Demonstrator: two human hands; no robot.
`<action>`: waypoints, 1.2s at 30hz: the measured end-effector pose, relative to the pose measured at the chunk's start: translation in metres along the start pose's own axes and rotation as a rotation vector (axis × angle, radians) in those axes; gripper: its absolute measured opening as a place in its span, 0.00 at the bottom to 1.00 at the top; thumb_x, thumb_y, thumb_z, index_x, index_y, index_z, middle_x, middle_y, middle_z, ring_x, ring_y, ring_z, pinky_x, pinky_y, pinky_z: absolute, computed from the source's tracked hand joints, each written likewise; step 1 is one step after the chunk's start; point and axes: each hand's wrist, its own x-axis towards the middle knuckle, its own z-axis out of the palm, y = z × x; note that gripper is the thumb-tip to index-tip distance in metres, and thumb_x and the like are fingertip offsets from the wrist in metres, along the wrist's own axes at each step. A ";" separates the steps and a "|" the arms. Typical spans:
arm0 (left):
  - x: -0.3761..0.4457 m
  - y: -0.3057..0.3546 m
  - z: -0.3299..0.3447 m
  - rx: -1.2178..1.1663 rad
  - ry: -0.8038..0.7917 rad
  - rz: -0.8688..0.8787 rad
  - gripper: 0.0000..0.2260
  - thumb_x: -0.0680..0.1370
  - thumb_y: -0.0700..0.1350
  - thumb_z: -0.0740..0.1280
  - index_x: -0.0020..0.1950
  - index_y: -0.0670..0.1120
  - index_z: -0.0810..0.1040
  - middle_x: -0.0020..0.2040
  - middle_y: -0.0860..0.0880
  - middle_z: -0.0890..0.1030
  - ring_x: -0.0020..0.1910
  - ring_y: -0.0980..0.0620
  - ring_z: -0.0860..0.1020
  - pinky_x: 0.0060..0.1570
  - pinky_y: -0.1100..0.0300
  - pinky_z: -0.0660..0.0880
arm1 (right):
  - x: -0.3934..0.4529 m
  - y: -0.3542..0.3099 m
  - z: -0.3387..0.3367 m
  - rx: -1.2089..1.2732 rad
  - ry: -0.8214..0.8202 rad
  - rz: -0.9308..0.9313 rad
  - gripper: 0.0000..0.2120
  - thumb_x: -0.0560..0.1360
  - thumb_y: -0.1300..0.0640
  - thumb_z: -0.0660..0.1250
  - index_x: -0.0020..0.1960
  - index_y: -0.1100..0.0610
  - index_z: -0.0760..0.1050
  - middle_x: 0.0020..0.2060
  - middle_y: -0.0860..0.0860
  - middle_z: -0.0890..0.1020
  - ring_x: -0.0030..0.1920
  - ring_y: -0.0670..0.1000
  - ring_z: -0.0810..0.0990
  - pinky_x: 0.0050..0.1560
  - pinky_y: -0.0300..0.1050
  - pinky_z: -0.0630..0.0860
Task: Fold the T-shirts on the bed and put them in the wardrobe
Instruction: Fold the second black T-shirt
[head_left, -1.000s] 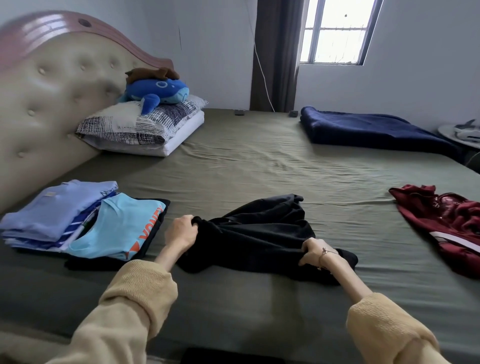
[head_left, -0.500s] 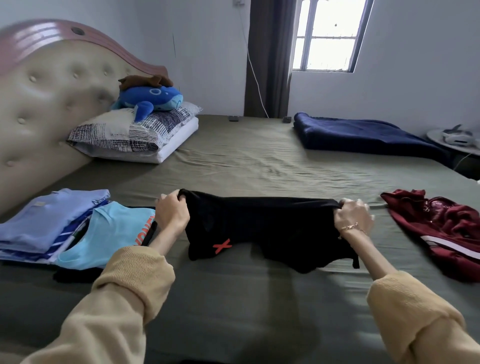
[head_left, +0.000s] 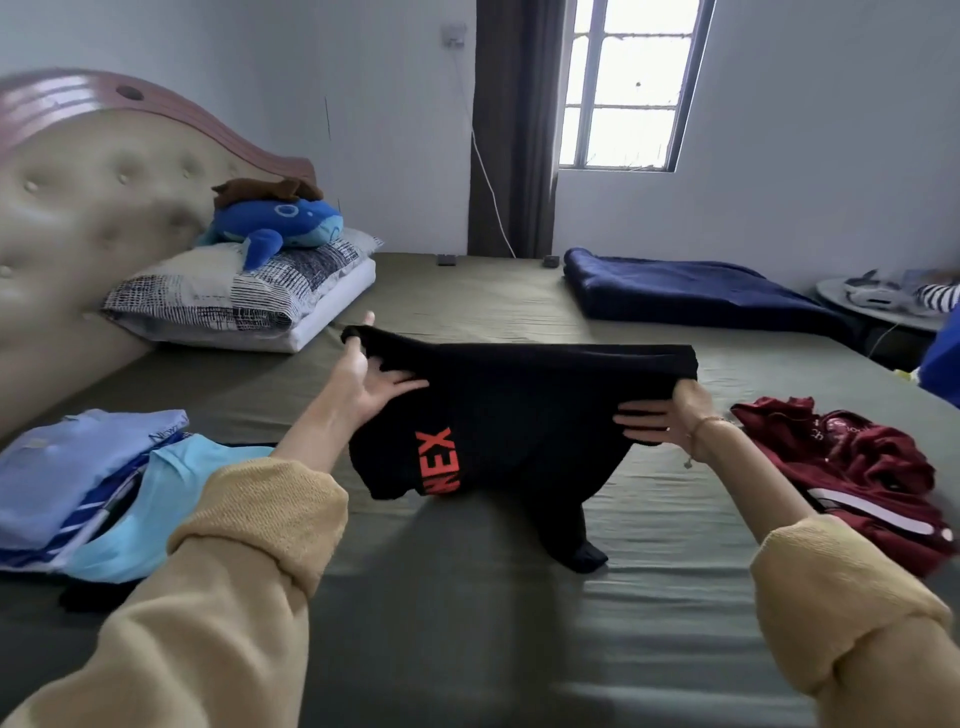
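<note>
Since half a second ago I have raised the black T-shirt (head_left: 514, 415) higher off the sheet, and my hands have turned palm-up under it, so orange block letters now show where only a small orange cross showed before.

The bed (head_left: 467, 649) fills most of the frame, its olive sheet smooth with fine ripples, and a tufted, buttoned cream headboard (head_left: 88, 218) with a curved pinkish top rail stands at upper left. A folded navy blanket (head_left: 691, 291), plush and flat, lies at upper right. The black T-shirt hangs at frame centre, its top edge stretched straight between my hands, its lower corner drooping to touch the sheet. A crumpled maroon garment (head_left: 852, 467) with a white stripe sits at right. At lower left lies the stack of folded T-shirts (head_left: 88, 483), pale blue and striped, with a light turquoise one beside it. A patterned pillow (head_left: 234, 291) carries a blue whale plush (head_left: 280, 223).

My left hand (head_left: 363, 379) grips the shirt's upper left edge, thumb over, fingers spread beneath. My right hand (head_left: 670, 415) pinches the upper right corner likewise.
</note>
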 end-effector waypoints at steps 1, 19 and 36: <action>0.001 0.004 0.006 -0.085 -0.038 0.044 0.20 0.83 0.55 0.52 0.74 0.51 0.64 0.70 0.41 0.69 0.67 0.32 0.67 0.65 0.32 0.58 | 0.003 -0.003 0.000 0.089 0.009 -0.041 0.23 0.82 0.55 0.39 0.73 0.63 0.58 0.61 0.63 0.75 0.57 0.63 0.77 0.46 0.57 0.75; 0.030 -0.094 -0.001 0.268 0.353 -0.557 0.21 0.75 0.48 0.59 0.65 0.41 0.67 0.69 0.38 0.68 0.67 0.37 0.68 0.64 0.38 0.63 | 0.056 0.065 -0.031 -0.748 -0.037 0.325 0.21 0.81 0.56 0.42 0.64 0.63 0.67 0.46 0.56 0.83 0.30 0.51 0.82 0.28 0.36 0.65; 0.126 0.038 0.143 -0.219 0.008 0.335 0.11 0.78 0.25 0.52 0.50 0.33 0.73 0.45 0.39 0.75 0.50 0.43 0.76 0.70 0.53 0.64 | 0.108 -0.145 0.013 0.480 0.131 -0.711 0.19 0.80 0.63 0.50 0.68 0.49 0.65 0.52 0.43 0.75 0.46 0.41 0.73 0.65 0.48 0.70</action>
